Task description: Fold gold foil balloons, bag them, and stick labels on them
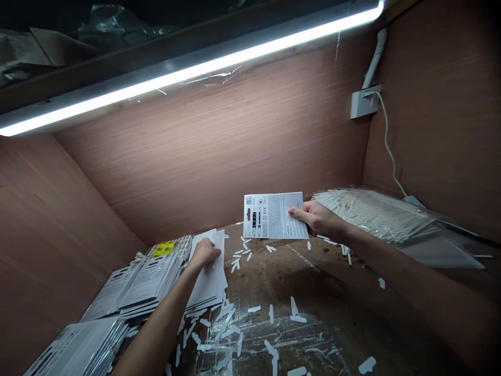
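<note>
Overhead, a strip light [188, 86] glows over cards [146, 279] on a scrap-strewn worktop [313, 274].

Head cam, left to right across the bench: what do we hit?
Stack of printed retail cards → left hand → white plastic offcuts → printed backing card → right hand → plastic-wrapped card bundle

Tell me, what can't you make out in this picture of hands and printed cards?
All in the head view:
The small print on the card in the right hand: too small to read.
The white cards: partly hidden by the left hand.
The plastic-wrapped stack: blurred.
The lower-left packs: cut off by the bottom edge.
</note>
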